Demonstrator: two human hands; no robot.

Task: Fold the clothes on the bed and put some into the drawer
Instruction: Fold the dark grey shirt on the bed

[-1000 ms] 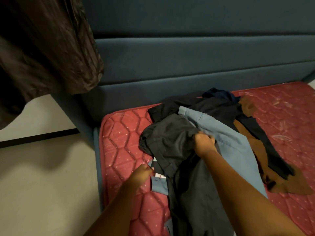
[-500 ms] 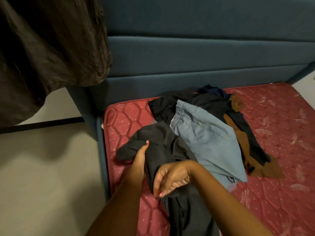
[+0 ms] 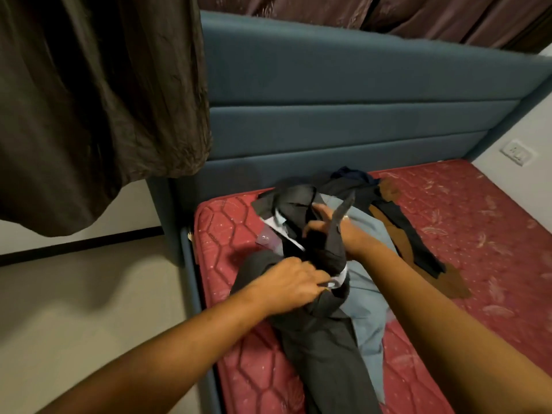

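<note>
At the bottom centre of the frame a leg of the dark grey trousers [image 3: 325,363] trails down the red mattress [image 3: 466,240]. At mid-frame the left hand [image 3: 286,283] pinches their waistband and the right hand [image 3: 333,231], just above it, clutches the bunched top. This looks like the early sorting step: next, shake the trousers straight and lay them flat beside the light blue trousers [image 3: 369,297], short of the unfolded dark and brown pile [image 3: 400,231] by the blue headboard [image 3: 343,121].
</note>
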